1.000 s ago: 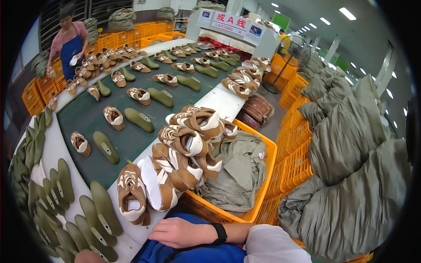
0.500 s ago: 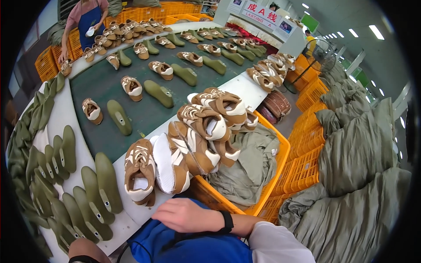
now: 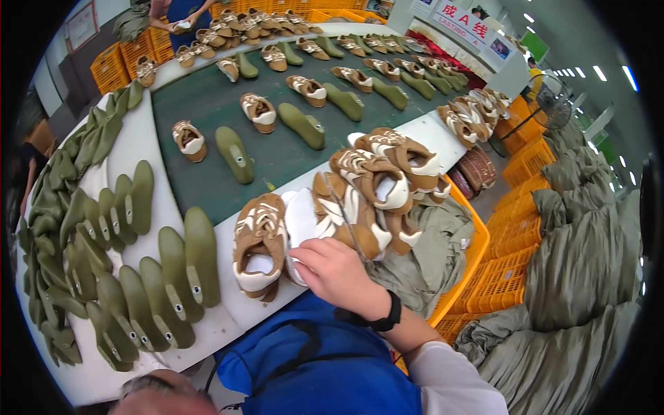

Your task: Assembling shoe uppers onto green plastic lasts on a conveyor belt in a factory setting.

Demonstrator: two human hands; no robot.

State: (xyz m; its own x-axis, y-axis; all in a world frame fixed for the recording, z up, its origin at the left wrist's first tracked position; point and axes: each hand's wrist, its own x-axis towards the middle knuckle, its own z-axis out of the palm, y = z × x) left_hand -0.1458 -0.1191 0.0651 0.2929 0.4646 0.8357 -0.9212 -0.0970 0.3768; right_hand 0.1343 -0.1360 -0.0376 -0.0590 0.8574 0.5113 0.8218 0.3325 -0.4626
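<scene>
My right hand (image 3: 339, 274), below a black wristband, is at the heel of a brown-and-white sneaker lying on its side, its white sole (image 3: 299, 213) facing up. The fingers close over that heel; part of the shoe is hidden beneath them. Just left of it stands an upright laced brown sneaker (image 3: 261, 238). To the right, more sneakers (image 3: 373, 181) are heaped along the white table edge. My left hand (image 3: 166, 395) shows only as a blur at the lower edge, under the standing green shoe lasts (image 3: 200, 257); its fingers cannot be made out.
A green conveyor belt (image 3: 200, 187) carries sneakers paired with green lasts. Many lasts (image 3: 52, 277) crowd the white tabletop at left. An orange crate (image 3: 477, 257) with grey-green cloth sits at right, beside stacked crates (image 3: 505, 270). Across the belt, a person in a blue apron (image 3: 190, 15) holds something light.
My right hand has moved from in front of the blue apron up to the sideways sneaker's heel. My left hand shows more at the lower edge. The whole view has shifted.
</scene>
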